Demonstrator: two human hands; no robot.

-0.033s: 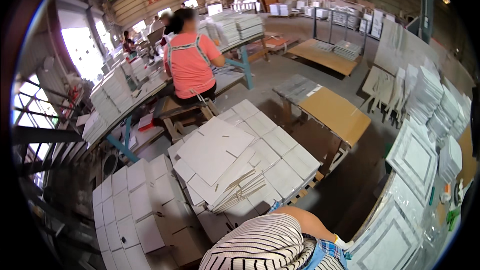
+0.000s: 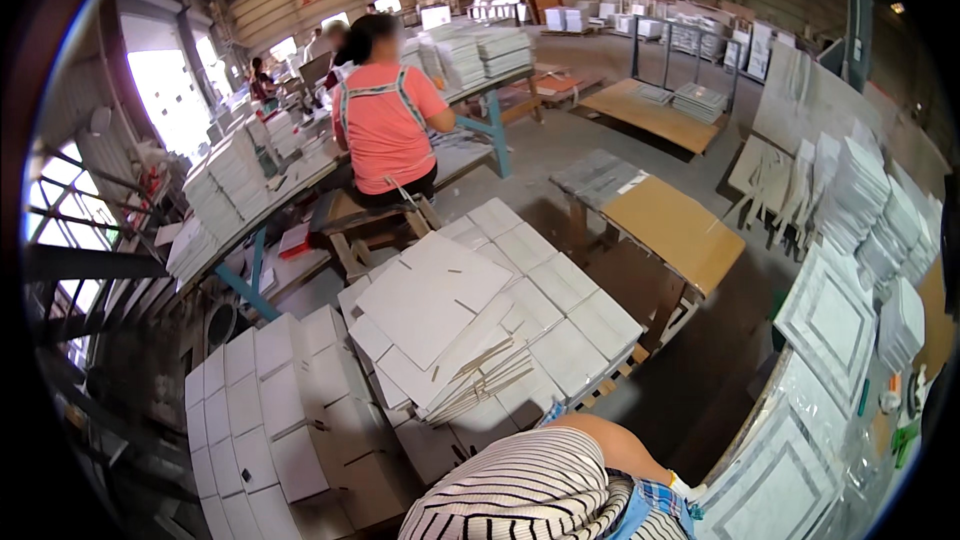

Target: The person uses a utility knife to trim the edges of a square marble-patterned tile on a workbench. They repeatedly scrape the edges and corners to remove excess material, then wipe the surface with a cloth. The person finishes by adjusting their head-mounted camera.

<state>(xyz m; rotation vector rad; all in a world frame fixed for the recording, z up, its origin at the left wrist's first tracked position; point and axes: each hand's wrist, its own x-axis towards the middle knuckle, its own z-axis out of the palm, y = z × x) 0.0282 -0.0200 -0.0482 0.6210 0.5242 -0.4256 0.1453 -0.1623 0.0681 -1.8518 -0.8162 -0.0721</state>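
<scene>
My left arm, in a black-and-white striped sleeve (image 2: 510,485) with blue plaid cloth (image 2: 655,500) beside it, reaches from the lower edge toward the right. At its end is my left hand (image 2: 685,487), in a white glove and only partly in sight. It lies at the near edge of a white-and-grey marble-look panel (image 2: 765,485) with a grey inlaid frame. The fingers are hidden, so contact and grip cannot be told. A similar framed panel (image 2: 828,315) lies just beyond. My right hand is out of the picture.
White boxes (image 2: 560,285) are stacked close by, with loose flat sheets (image 2: 430,295) on top. More boxes (image 2: 245,420) stand left. A wooden bench (image 2: 675,230) is ahead. A person in a pink shirt (image 2: 385,130) sits at a tile-laden table. Green-handled tools (image 2: 905,437) lie far right.
The background has shifted very slightly to the right in the picture. The seated person's head has turned a little. My left arm and glove look the same.
</scene>
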